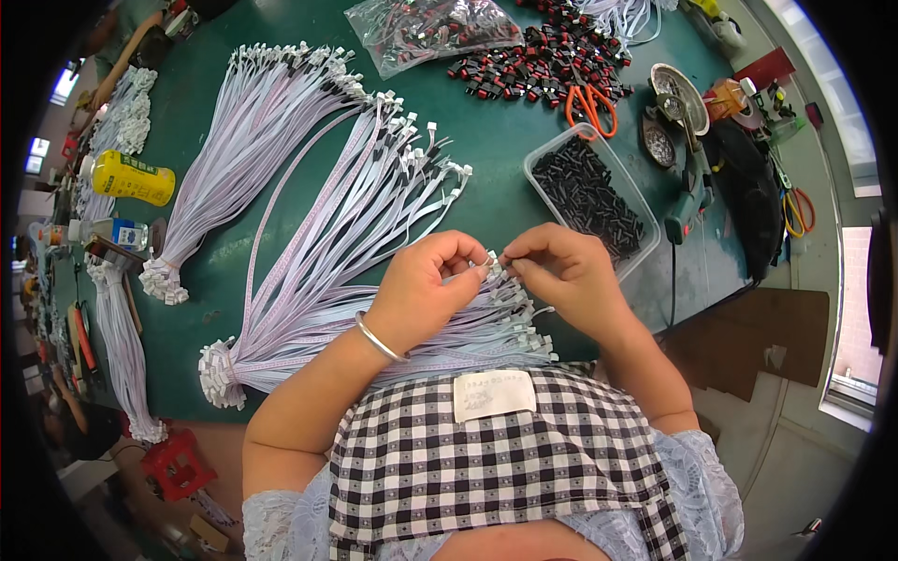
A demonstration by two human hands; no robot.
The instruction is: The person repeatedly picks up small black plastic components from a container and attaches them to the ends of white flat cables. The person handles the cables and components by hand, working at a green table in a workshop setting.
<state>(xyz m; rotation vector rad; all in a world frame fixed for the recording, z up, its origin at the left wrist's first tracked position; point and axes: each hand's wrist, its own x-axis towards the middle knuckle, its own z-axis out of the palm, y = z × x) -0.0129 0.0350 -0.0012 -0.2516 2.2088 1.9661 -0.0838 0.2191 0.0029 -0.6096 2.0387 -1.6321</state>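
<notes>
My left hand (432,285), with a silver bangle at the wrist, is closed in a pinch at the end of a white flat cable, by a small white connector (492,264). Facing it, my right hand (568,278) pinches a tiny dark piece that looks like a black sleeve; the fingers cover most of it. The two sets of fingertips are a short gap apart. Beneath both hands lies a fanned bundle of white and pinkish flat cables (318,229), tied at its left end, with white connectors and some black sleeves at the loose ends.
Right of my hands stands a clear plastic box (652,232) of black sleeves. Beyond it are orange-handled scissors (591,110), a heap of red-and-black parts (533,70), a plastic bag (426,33) and a green glue gun (690,201). A yellow bottle (134,178) and more cable bundles (253,131) lie left.
</notes>
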